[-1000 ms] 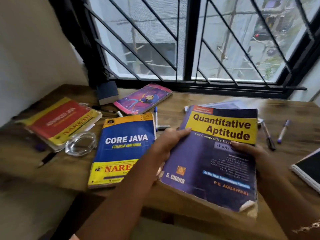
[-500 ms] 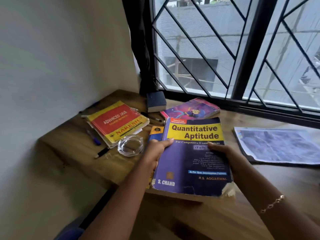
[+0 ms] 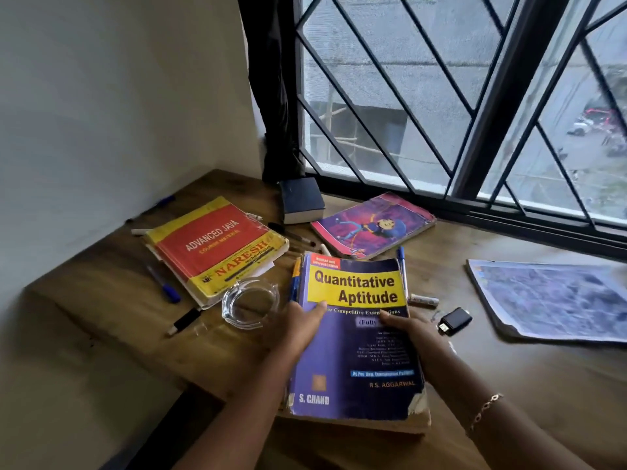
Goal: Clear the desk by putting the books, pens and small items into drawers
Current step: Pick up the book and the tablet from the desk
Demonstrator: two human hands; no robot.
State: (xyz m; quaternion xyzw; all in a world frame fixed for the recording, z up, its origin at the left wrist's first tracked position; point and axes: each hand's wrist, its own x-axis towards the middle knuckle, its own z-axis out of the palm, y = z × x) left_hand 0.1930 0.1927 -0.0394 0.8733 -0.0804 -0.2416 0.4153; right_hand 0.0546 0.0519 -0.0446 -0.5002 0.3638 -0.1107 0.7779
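Setting: wooden desk (image 3: 101,300) in a corner, barred window (image 3: 407,96) behind.
Left side: Advanced Java book (image 3: 217,245) lies flat, glass ashtray (image 3: 249,305) just beside it, both unsorted.
Left hand (image 3: 298,327): grips the Quantitative Aptitude book (image 3: 353,351) by its left edge, thumb on the cover.
Book: at the desk's front edge, held two-handed, probably for its bulk.
Right hand (image 3: 417,337): clasps the right edge, thumb on top.
Right side: black gadget (image 3: 454,321) and printed sheet (image 3: 556,300) wait.
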